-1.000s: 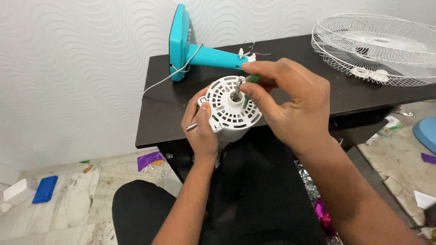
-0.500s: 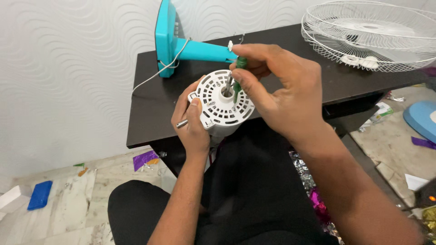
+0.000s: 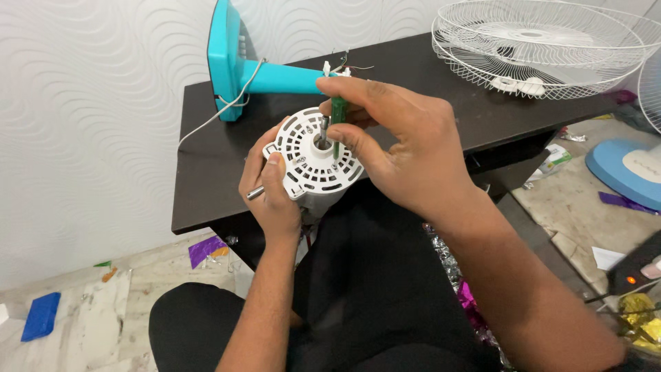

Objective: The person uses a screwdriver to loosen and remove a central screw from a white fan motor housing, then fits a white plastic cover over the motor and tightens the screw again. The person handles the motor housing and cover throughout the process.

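Behind everything runs a white wall with a wavy pattern, and a dark table [image 3: 413,76] crosses the upper half of the frame. At centre, the left hand [image 3: 272,189] is wrapped around a white fan motor [image 3: 313,162] — round, slotted with vent holes, its flat face tilted up toward the camera, a metal shaft poking out at lower left. The right hand [image 3: 399,148] pinches a green-handled screwdriver [image 3: 337,117], standing nearly upright, tip down on the motor's face beside the central hole. A teal fan stand [image 3: 237,65] lies at upper left, a white wire fan guard [image 3: 544,45] at upper right.
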